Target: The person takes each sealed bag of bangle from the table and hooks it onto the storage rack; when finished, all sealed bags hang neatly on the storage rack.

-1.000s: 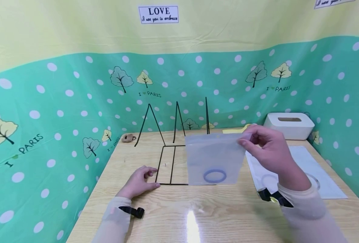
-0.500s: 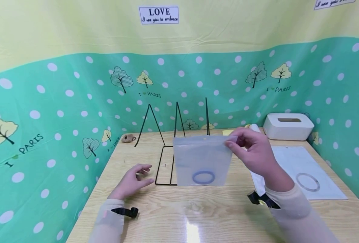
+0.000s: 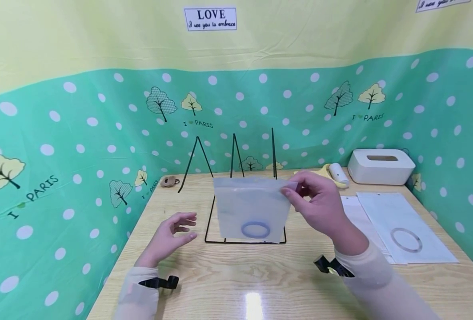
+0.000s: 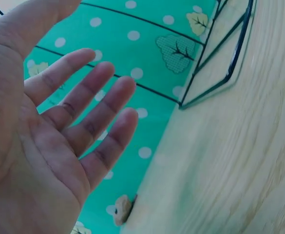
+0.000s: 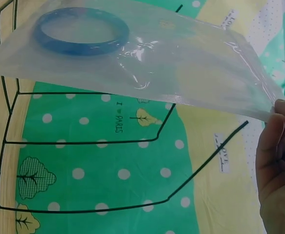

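My right hand (image 3: 318,204) pinches the top right corner of a frosted zip bag (image 3: 252,200), which hangs in front of the black wire rack (image 3: 210,218). A blue ring-shaped bangle (image 5: 84,46) lies at the bottom of the bag, showing through the plastic. Much of the rack's base is hidden behind the bag; its pointed uprights (image 3: 190,162) rise at the back. My left hand (image 3: 170,238) hovers left of the rack, fingers spread and loosely bent, touching nothing. In the left wrist view its palm (image 4: 40,146) holds nothing.
At the right lie overlapping flat bags (image 3: 384,218), one with a pale ring (image 3: 406,240) inside. Behind them are a white tissue box (image 3: 380,171), a white cylinder (image 3: 336,173) and a yellow item (image 3: 324,171). A small brown object (image 3: 168,181) sits at the back left.
My right hand has carried the bag leftward across the front of the rack. My left hand has let go of the rack's front left corner and drawn back left.
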Motion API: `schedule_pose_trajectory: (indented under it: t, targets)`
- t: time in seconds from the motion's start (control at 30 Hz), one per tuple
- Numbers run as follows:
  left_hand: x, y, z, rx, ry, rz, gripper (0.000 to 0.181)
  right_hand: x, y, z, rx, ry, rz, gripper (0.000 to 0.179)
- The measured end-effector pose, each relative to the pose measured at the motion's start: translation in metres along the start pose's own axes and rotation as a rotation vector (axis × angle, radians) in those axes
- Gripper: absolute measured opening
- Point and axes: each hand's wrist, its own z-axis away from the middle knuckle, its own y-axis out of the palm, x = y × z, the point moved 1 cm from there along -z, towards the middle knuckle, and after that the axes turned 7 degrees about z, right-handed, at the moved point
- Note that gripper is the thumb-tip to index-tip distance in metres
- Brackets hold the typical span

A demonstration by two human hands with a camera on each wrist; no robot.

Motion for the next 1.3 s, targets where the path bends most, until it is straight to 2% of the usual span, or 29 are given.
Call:
schedule_pose_trajectory:
  t: [0.13,0.27,0.37,0.47,0.53,0.6,0.73,0.83,0.97,1.2,1.3]
  targets:
    - [-0.010,0.005,0.000,0.036,0.051,0.036,0.053,0.001,0.008,0.001,-0.001,-0.028,-0.010,0.015]
    - [-0.018,0.011,0.000,0.066,0.070,0.045,0.054,0.003,0.015,0.001,0.000,-0.059,-0.017,0.018]
    - [-0.021,0.016,0.000,0.083,0.084,0.045,0.054,0.005,0.021,0.002,0.006,-0.086,-0.029,0.017]
    - [-0.022,0.020,-0.001,0.103,0.106,0.072,0.052,0.005,0.027,0.001,0.010,-0.109,-0.049,0.005]
    - [-0.022,0.022,-0.001,0.106,0.111,0.092,0.048,0.006,0.032,0.001,0.008,-0.127,-0.061,0.006]
    - [-0.022,0.025,-0.001,0.103,0.110,0.113,0.043,0.006,0.036,0.000,0.002,-0.149,-0.073,0.010]
    - [-0.020,0.028,-0.001,0.084,0.091,0.124,0.026,0.009,0.045,-0.001,-0.005,-0.202,-0.081,0.006]
    - [-0.020,0.029,-0.001,0.067,0.069,0.122,0.018,0.010,0.050,-0.002,-0.004,-0.211,-0.080,0.003]
    - [-0.021,0.028,-0.001,0.053,0.054,0.120,0.014,0.011,0.057,-0.002,0.004,-0.206,-0.074,0.005]
    - [-0.016,0.019,0.002,0.029,0.076,0.117,0.013,0.012,0.067,-0.001,0.029,-0.208,-0.073,0.007]
    - [-0.014,0.015,0.003,0.014,0.079,0.115,0.013,0.012,0.072,0.000,0.041,-0.202,-0.092,0.017]
